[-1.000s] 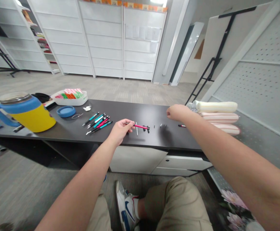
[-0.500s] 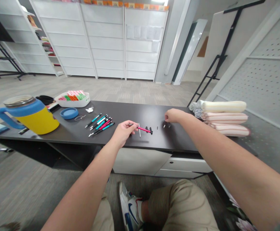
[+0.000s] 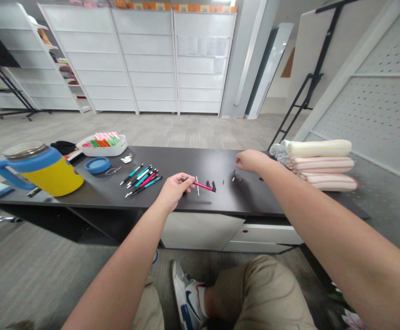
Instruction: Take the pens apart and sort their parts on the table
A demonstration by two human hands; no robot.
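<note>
My left hand (image 3: 174, 189) pinches the end of a pink pen barrel (image 3: 204, 185) and holds it just above the black table (image 3: 172, 160). A thin white refill (image 3: 197, 186) and two small black pen parts (image 3: 210, 185) lie beside it. Farther right, my right hand (image 3: 251, 161) is closed in a pinch over a small dark pen piece (image 3: 233, 175), with other tiny parts beside it. A bunch of teal and pink pens (image 3: 141, 176) lies left of my left hand.
A yellow jug with blue handle (image 3: 38, 169), a blue lid (image 3: 97, 164) and a white tray of coloured items (image 3: 102, 142) stand at the left. Rolled towels (image 3: 318, 162) are stacked at the right end. White shelving lines the back wall.
My right hand has come slightly left and nearer, and now pinches at a small piece by the loose parts. My left hand keeps its hold on the pink barrel.
</note>
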